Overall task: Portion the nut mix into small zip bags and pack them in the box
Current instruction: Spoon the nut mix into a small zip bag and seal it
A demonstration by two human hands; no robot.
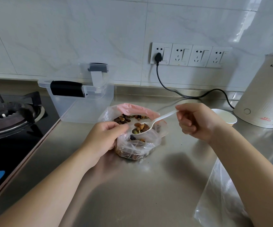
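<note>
While left hand pinches small bag open mid-counter, right hand grips loaded spoon over it: filling step; tip next. Box waits at back edge.

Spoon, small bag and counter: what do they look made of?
White spoon: likely thin disposable plastic, matte and slightly translucent. Small clear bag: soft plastic film, crinkled and glossy, nuts showing through. Grey counter: probably brushed stainless steel, with a dull sheen and blurred reflections.
</note>
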